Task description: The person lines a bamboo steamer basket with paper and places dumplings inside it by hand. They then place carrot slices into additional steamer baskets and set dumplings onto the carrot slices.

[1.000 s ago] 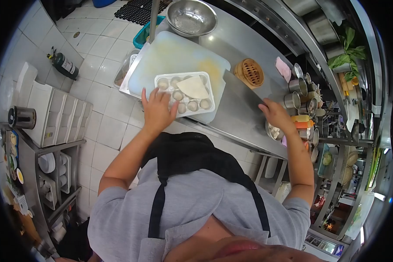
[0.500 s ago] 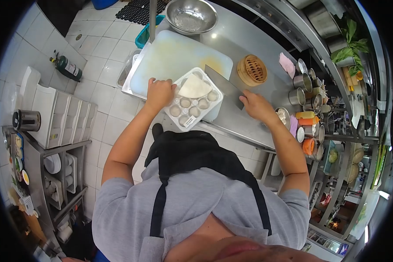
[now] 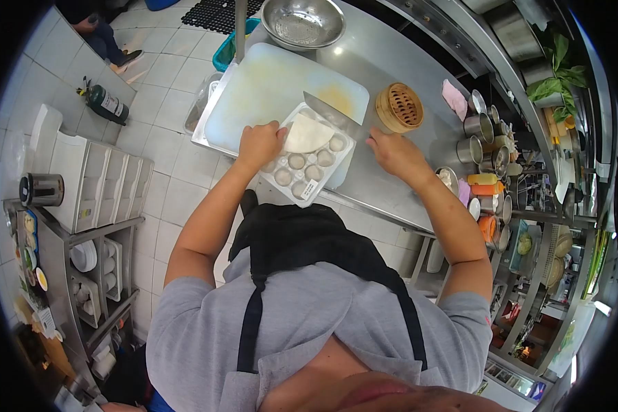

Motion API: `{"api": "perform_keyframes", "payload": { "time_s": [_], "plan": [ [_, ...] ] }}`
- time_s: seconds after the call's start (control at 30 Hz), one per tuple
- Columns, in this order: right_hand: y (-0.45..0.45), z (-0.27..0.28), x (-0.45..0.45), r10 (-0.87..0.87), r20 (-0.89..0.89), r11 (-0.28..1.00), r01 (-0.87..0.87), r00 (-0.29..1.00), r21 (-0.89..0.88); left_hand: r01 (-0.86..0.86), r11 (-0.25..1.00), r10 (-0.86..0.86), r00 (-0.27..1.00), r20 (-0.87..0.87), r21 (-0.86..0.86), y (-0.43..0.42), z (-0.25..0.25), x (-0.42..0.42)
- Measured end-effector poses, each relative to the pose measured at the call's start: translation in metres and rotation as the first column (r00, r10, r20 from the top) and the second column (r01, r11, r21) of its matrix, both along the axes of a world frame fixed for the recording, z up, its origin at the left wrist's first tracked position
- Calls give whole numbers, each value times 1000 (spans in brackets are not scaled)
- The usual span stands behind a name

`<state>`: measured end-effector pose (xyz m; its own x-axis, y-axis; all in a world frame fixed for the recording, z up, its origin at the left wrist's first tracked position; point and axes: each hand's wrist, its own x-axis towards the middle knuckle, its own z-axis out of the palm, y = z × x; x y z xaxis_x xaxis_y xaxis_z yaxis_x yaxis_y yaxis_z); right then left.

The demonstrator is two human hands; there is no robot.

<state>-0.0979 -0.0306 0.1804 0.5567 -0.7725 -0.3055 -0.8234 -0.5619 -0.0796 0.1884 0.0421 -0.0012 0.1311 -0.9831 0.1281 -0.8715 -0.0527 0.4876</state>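
A white plastic tray (image 3: pixel 343 159) with round hollows hangs tilted over the front edge of the cutting board (image 3: pixel 268 86). Several pale round pieces, perhaps buns or dough balls (image 3: pixel 296 161), sit in it. Over its upper part lies a flat white sheet (image 3: pixel 309 133), whose material I cannot tell. My left hand (image 3: pixel 261 145) is closed at the tray's left edge, its fingertips partly hidden. In my right hand (image 3: pixel 399 156) is a cleaver (image 3: pixel 333 111), gripped by the handle. The broad blade points left, along the tray's far edge.
A round bamboo steamer (image 3: pixel 399 108) stands right of the board on the steel counter (image 3: pixel 367 165). A metal bowl (image 3: pixel 303 24) sits at the back. Pots and squeeze bottles (image 3: pixel 485 179) line the right side. A person's leg (image 3: pixel 110 41) shows at the upper left.
My right hand and the cleaver have moved left and slightly up. My left hand has shifted a little right with the tray. A person's leg has come into view at the upper left.
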Motion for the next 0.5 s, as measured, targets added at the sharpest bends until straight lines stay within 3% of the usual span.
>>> {"api": "perform_keyframes", "payload": {
  "time_s": [0.33,0.4,0.47,0.5],
  "plan": [
    [16,42,-81,55,-120,998,-55,991,9,-84,996,79,977,-197,-17,9,0,-2],
    [24,61,-87,2,-151,1000,-4,989,-13,-111,994,107,965,-240,-5,16,-2,-9],
    [20,65,-98,-54,-110,998,59,992,37,-322,946,306,880,-362,16,38,-9,-29],
    [18,67,-102,-110,-72,989,116,991,92,-320,947,302,881,-363,12,54,-10,-39]
  ]
}}
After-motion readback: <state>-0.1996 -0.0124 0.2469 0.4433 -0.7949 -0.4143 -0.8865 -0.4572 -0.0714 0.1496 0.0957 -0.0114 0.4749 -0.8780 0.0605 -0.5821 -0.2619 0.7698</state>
